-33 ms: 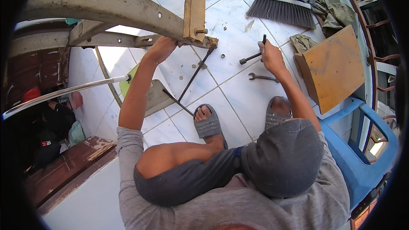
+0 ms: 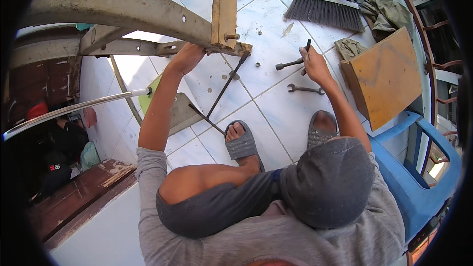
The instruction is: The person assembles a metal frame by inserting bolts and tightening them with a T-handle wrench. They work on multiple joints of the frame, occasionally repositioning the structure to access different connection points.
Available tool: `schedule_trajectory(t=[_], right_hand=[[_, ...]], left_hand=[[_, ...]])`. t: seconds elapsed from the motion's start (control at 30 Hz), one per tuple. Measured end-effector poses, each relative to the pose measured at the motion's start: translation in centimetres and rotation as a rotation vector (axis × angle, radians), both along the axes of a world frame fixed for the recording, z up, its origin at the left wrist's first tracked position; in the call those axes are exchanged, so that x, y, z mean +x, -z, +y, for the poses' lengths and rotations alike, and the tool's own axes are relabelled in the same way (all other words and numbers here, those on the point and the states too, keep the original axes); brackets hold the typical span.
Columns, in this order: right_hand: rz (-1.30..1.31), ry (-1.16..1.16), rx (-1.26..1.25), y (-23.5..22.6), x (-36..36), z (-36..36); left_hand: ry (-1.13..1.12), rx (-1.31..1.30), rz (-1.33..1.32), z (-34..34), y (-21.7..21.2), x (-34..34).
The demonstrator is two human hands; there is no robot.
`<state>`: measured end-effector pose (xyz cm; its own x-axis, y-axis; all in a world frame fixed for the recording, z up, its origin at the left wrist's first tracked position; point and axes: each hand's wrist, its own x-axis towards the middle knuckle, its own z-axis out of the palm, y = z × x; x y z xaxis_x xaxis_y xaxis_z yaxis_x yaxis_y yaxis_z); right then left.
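Note:
My right hand (image 2: 316, 65) is closed round a black T-handle socket wrench (image 2: 290, 63), its socket end pointing left above the tiles. Just below it on the floor lies an open-end wrench (image 2: 305, 89). My left hand (image 2: 186, 59) is closed at the underside of a dirty metal frame (image 2: 123, 15), near the bar end where a wooden board (image 2: 224, 10) is bolted. The frame hides its fingertips and whatever they pinch. A longer T-handle wrench (image 2: 222, 91) slants from the floor by my left foot, its socket end at the bar's end. A small nut (image 2: 257, 64) lies nearby.
A broom head (image 2: 325, 11), crumpled cloth (image 2: 389, 15) and a tilted wooden panel (image 2: 384, 79) are at the right, with a blue plastic chair (image 2: 419, 167) nearer. A dustpan (image 2: 185, 113) and its metal pole (image 2: 74, 111) lie left. Bits of debris dot the tiles.
The T-handle wrench in my right hand has turned slightly, its socket end shifting a little left and up. My left hand has stayed at the frame.

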<state>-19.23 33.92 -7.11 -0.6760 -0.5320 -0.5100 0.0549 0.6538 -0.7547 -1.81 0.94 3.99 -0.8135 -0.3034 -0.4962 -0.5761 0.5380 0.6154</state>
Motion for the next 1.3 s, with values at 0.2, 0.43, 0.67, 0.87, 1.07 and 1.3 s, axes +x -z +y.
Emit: schedule_trajectory(t=[0.2, 0.43, 0.67, 0.87, 1.07, 1.3], right_hand=[[-0.579, 0.231, -0.591, -6.7, 2.1, -3.5], [-0.577, -0.060, -0.473, -9.3, 0.4, -6.5], [-0.850, -0.027, -0.478, -9.6, -1.4, -7.2], [-1.139, -0.068, -0.473, -9.8, -1.8, -8.3], [1.203, -0.743, -0.490, -8.1, -0.9, -7.6], [0.311, -0.352, -0.326, -10.9, 0.1, -7.7]], left_hand=[[0.061, -0.082, 0.014, -0.9, 0.3, -0.2], [-0.101, 0.174, 0.077, 0.0, -0.1, -0.6], [0.027, -0.082, -0.014, -0.6, -0.2, -0.5], [0.031, 0.011, 0.020, -1.8, 0.8, 0.0], [-0.131, 0.328, 0.090, -3.4, 2.3, 0.9], [-0.085, -0.032, -0.087, -1.2, -1.2, -0.6]])
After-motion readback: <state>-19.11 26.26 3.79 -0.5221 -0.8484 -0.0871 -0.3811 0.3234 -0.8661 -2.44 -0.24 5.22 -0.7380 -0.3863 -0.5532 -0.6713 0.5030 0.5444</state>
